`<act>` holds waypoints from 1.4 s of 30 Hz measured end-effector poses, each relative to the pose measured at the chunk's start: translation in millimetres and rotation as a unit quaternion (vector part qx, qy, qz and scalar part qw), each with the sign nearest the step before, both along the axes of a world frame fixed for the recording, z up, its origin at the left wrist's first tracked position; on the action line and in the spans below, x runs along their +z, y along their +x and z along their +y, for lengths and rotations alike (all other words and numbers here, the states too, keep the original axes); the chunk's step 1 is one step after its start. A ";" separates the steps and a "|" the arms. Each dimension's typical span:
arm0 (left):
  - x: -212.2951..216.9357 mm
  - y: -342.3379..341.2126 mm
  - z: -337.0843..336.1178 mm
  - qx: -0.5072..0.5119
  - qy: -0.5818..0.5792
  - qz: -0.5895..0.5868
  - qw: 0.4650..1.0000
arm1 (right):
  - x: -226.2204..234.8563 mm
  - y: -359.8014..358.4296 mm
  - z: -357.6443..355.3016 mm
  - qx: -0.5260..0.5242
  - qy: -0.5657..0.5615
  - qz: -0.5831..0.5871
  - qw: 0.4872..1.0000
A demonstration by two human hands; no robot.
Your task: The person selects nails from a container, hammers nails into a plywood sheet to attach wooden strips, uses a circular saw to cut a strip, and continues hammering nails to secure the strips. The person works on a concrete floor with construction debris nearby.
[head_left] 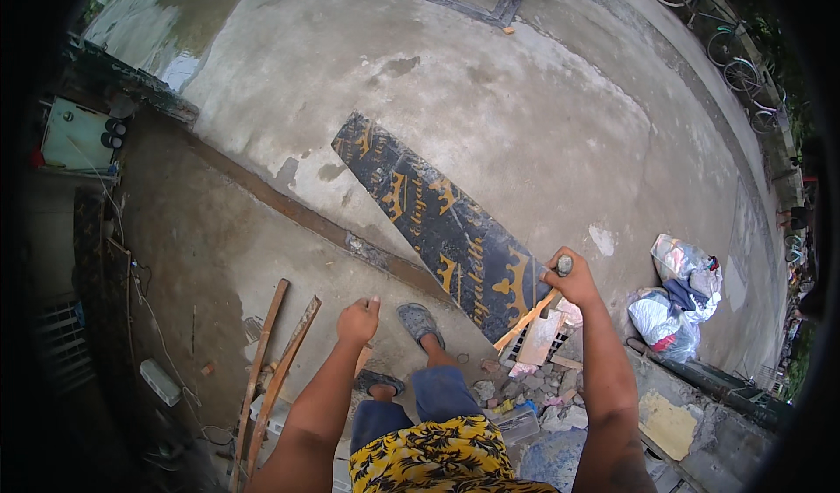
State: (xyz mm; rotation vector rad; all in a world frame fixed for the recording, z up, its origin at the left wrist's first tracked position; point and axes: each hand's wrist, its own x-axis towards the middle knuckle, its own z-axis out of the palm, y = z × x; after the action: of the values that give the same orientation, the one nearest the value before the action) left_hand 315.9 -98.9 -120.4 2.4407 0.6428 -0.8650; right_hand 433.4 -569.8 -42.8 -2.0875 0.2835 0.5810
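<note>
A long black plywood board point(442, 226) with gold crown prints slants from the middle of the ground toward my right side. My right hand point(577, 279) is closed at the board's near right corner, its thumb against the edge. Out of that fist shows the grey rounded end of a tool point(565, 265); its kind is unclear. A pale strip of wood point(527, 321) runs along the board's near end. My left hand point(357, 321) is closed in front of me, left of the board and apart from it. Whatever its fingers may hold is too small to make out.
Two wooden battens point(278, 375) lean at my left. Broken rubble point(547, 397) lies by my feet, near a grey block point(160, 383) farther left. Plastic bags point(678, 305) stand at the right. A low ledge point(306, 217) crosses the concrete floor; bicycles point(742, 75) line the far right.
</note>
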 end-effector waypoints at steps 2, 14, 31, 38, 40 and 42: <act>2.9 -62.2 28.6 -0.001 0.011 0.101 0.995 | -10.2 23.0 -20.0 -0.015 -0.029 -0.059 0.998; 51.1 -405.5 105.4 0.303 -0.142 0.250 0.909 | -17.0 12.0 8.9 0.105 -0.260 -0.161 0.946; 63.8 -467.5 -43.0 0.771 -0.444 -0.082 0.448 | 42.3 -308.2 411.4 0.764 0.249 -0.104 0.586; 34.7 -559.8 -120.2 0.840 -0.456 -0.225 0.188 | 79.6 -460.3 454.7 0.857 0.125 -0.028 0.499; 22.4 -580.0 -139.7 0.850 -0.453 -0.235 0.129 | 68.1 -501.8 472.0 0.860 0.115 0.015 0.497; -4.1 -605.3 -169.8 0.827 -0.456 -0.326 0.046 | 55.4 -548.0 486.8 0.879 0.140 0.020 0.455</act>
State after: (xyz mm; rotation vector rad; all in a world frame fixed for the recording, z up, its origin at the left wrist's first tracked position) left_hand -289.4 -268.7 -124.5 -0.3426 1.1488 0.7904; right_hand -114.6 -83.0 12.6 -1.2238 -2.0968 1.5955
